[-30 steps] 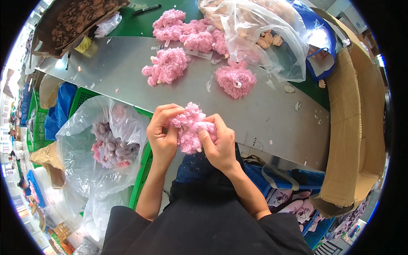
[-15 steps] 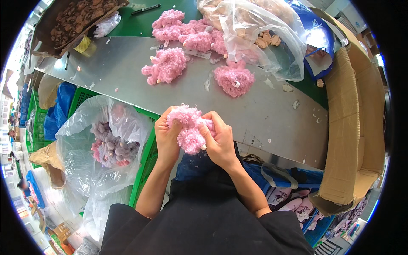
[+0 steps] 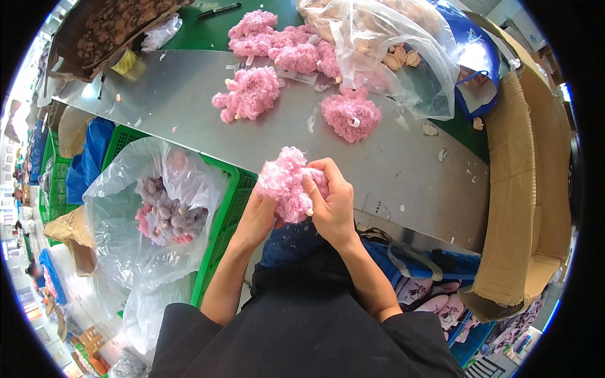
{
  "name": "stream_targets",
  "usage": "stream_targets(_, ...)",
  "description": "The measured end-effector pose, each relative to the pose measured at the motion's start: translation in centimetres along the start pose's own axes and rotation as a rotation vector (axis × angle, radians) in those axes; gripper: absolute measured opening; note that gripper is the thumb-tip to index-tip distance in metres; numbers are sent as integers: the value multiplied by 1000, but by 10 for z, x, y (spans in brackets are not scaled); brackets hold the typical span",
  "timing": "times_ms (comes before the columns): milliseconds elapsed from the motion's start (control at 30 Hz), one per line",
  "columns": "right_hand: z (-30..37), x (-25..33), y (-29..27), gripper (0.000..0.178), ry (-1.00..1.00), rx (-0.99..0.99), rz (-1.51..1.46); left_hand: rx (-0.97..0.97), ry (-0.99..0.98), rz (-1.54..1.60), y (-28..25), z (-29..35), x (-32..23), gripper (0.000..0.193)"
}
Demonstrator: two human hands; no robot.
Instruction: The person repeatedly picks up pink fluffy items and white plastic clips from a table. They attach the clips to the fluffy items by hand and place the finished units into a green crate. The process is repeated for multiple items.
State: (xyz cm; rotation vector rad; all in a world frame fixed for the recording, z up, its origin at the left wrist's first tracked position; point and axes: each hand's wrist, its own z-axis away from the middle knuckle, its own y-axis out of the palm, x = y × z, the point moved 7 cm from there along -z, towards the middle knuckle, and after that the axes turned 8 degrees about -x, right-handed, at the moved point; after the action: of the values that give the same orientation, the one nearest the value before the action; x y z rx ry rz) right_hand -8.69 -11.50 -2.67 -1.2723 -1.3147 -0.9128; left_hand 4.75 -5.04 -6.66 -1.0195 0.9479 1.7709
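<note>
A pink curly plush piece [image 3: 287, 184] is held in front of my body, just off the table's near edge. My left hand [image 3: 254, 217] grips it from the left, its fingers mostly hidden behind the plush. From the other side my right hand [image 3: 334, 205] closes on it, thumb pressed on the front. A small pale tip pokes out at the lower right of the plush. Beyond my hands, one similar pink plush [image 3: 250, 93] lies on the metal table, and another pink plush [image 3: 351, 115] with a small white loop lies to its right.
A pink plush pile [image 3: 296, 55] lies farther back, beside a clear bag [image 3: 428, 82] of beige pieces. An open carton [image 3: 512, 189] stands at right. At left, a green crate [image 3: 217, 230] holds a plastic bag with grey and pink plush [image 3: 167, 214]. A box of brown pieces [image 3: 120, 31] sits back left.
The held plush has turned and shifted slightly to the right. My left hand has slid lower and behind it, its thumb no longer showing on the front. My right hand keeps its grip.
</note>
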Motion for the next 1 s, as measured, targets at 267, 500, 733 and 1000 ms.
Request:
stream_targets(267,2,-8,-2,14,-14,-35,44,50,42,-53,11,-1,-14,42)
stream_targets(500,4,-13,-7,20,34,-26,-150,-136,90,81,-11,-2,-8,31)
stream_targets(733,6,12,-22,25,-418,-127,98,-55,220,246,-13,0,-34,57)
stream_targets(1000,10,14,-15,26,-468,-43,74,-124,228,95,0,2,-37,41)
